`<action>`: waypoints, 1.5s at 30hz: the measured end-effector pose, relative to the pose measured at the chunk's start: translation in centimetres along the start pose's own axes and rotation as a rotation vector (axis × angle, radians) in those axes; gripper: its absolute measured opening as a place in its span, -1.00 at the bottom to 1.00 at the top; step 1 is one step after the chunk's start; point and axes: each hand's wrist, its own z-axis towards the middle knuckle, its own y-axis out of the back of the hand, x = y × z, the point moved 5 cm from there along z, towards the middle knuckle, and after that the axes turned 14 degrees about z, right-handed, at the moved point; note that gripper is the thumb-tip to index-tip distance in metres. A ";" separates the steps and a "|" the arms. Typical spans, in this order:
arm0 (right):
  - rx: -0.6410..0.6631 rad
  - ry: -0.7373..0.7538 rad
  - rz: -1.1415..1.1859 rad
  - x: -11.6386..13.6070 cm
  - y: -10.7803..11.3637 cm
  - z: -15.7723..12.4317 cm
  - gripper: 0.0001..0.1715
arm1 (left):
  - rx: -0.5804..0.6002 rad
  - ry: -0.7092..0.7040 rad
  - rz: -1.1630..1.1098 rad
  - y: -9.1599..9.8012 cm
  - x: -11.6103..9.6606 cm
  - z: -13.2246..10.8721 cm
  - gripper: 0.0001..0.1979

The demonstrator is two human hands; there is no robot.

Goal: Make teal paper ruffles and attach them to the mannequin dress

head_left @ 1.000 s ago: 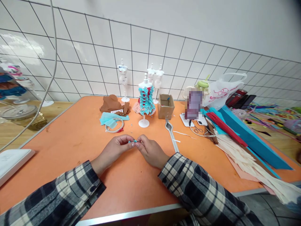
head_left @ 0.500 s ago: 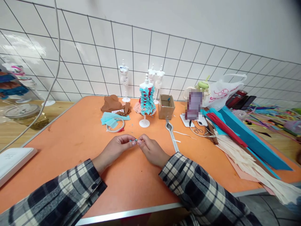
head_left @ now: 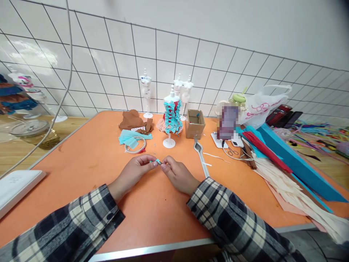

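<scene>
Low over the orange table, my left hand (head_left: 133,171) pinches a small light-blue crepe paper piece (head_left: 157,161) between thumb and fingers. Close beside it, my right hand (head_left: 180,175) is closed, thumb against forefinger, at the paper's right end. A thin dark bit shows at its fingertips, too small to name. Straight ahead stands a miniature dress form (head_left: 172,112) on a round white base, covered in blue ruffles over red, with pink around the bottom. Left of it lie folded light-blue paper (head_left: 128,137) and a ring-shaped white coil (head_left: 139,145).
Behind are white miniature dress forms (head_left: 146,89), brown paper (head_left: 131,120) and a small cardboard box (head_left: 195,129). A grey zipper-like strip (head_left: 202,160) lies near my right wrist. Further right are scissors (head_left: 232,151), a phone with a cable, and long paper strips (head_left: 278,178). A white device (head_left: 20,189) sits left.
More of the light-blue paper shows between my fingertips, and my hands are slightly further apart. The whole view has shifted a little, so things appear slightly further right.
</scene>
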 end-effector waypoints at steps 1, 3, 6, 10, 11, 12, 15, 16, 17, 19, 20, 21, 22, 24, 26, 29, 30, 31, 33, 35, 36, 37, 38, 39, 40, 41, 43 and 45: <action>0.004 0.004 0.004 0.0 0.0 0.0 -0.75 | -0.001 0.003 -0.010 0.0 0.1 0.0 -0.67; 0.006 0.010 0.008 0.1 -0.1 0.0 -0.76 | 0.002 0.009 -0.020 0.0 0.2 0.0 -0.67; 0.004 0.006 0.003 0.0 -0.1 0.0 -0.76 | 0.017 0.006 -0.004 -0.1 0.1 0.0 -0.67; -0.008 -0.006 -0.003 0.0 0.0 0.0 -0.76 | 0.033 -0.021 0.025 -0.2 -0.4 -0.1 -0.67; -0.012 -0.005 -0.001 0.1 0.1 0.0 -0.76 | 0.045 -0.032 0.032 -0.3 -0.5 -0.1 -0.67; -0.014 -0.002 0.003 0.1 0.1 0.0 -0.76 | 0.057 -0.043 0.039 -0.3 -0.6 -0.1 -0.68; -0.011 0.007 0.013 0.2 0.0 0.0 -0.76 | 0.074 -0.057 0.044 -0.4 -0.6 -0.1 -0.69; -0.009 0.009 0.015 0.2 0.0 0.0 -0.76 | 0.071 -0.053 0.043 -0.4 -0.5 -0.1 -0.68; -0.006 0.008 0.016 0.3 0.0 0.0 -0.76 | 0.068 -0.048 0.044 -0.4 -0.5 -0.1 -0.68; -0.001 0.005 0.017 0.3 0.0 0.0 -0.75 | 0.064 -0.043 0.050 -0.3 -0.3 0.0 -0.66; 0.001 0.003 0.017 0.3 0.0 0.0 -0.75 | 0.064 -0.045 0.052 -0.3 -0.2 0.0 -0.66; 0.004 0.002 0.017 0.2 0.0 0.0 -0.75 | 0.067 -0.048 0.051 -0.3 -0.1 0.0 -0.65; 0.007 -0.001 0.020 0.2 0.0 0.0 -0.75 | 0.073 -0.051 0.047 -0.3 -0.1 0.0 -0.65; 0.014 -0.007 0.028 0.2 0.0 0.1 -0.74 | 0.089 -0.049 0.034 -0.3 0.0 0.0 -0.66; 0.020 -0.017 0.037 0.2 0.1 0.1 -0.74 | 0.101 -0.045 0.022 -0.4 0.1 0.0 -0.66; 0.030 -0.048 0.033 0.0 0.1 0.2 -0.73 | 0.113 -0.051 0.027 -0.4 0.0 0.0 -0.68; 0.034 -0.059 0.031 -0.1 0.1 0.3 -0.72 | 0.119 -0.054 0.037 -0.4 -0.1 0.0 -0.68; 0.037 -0.066 0.030 -0.2 0.1 0.3 -0.72 | 0.125 -0.056 0.048 -0.4 -0.1 0.0 -0.68; 0.044 -0.071 0.033 -0.3 0.1 0.3 -0.71 | 0.139 -0.059 0.066 -0.4 -0.3 0.0 -0.68; 0.051 -0.071 0.037 -0.4 0.1 0.3 -0.71 | 0.148 -0.064 0.073 -0.4 -0.6 0.0 -0.68; 0.057 -0.072 0.039 -0.4 0.1 0.3 -0.71 | 0.151 -0.066 0.075 -0.4 -0.6 0.0 -0.69; 0.061 -0.074 0.042 -0.4 0.1 0.3 -0.71 | 0.152 -0.067 0.076 -0.4 -0.7 0.0 -0.69; 0.064 -0.076 0.045 -0.4 0.1 0.3 -0.71 | 0.153 -0.067 0.076 -0.4 -0.7 0.0 -0.70; 0.067 -0.078 0.048 -0.3 0.1 0.3 -0.71 | 0.151 -0.067 0.075 -0.4 -0.7 0.0 -0.70; 0.071 -0.079 0.050 -0.3 0.0 0.2 -0.71 | 0.152 -0.066 0.072 -0.4 -0.7 0.0 -0.70; 0.077 -0.077 0.052 -0.2 -0.1 0.2 -0.71 | 0.153 -0.065 0.070 -0.4 -0.6 0.0 -0.70; 0.086 -0.069 0.059 -0.2 -0.2 0.2 -0.71 | 0.160 -0.061 0.064 -0.5 -0.5 0.1 -0.71; 0.064 -0.059 0.071 -0.4 0.0 0.3 -0.70 | 0.162 -0.049 0.046 -0.5 -0.4 0.1 -0.72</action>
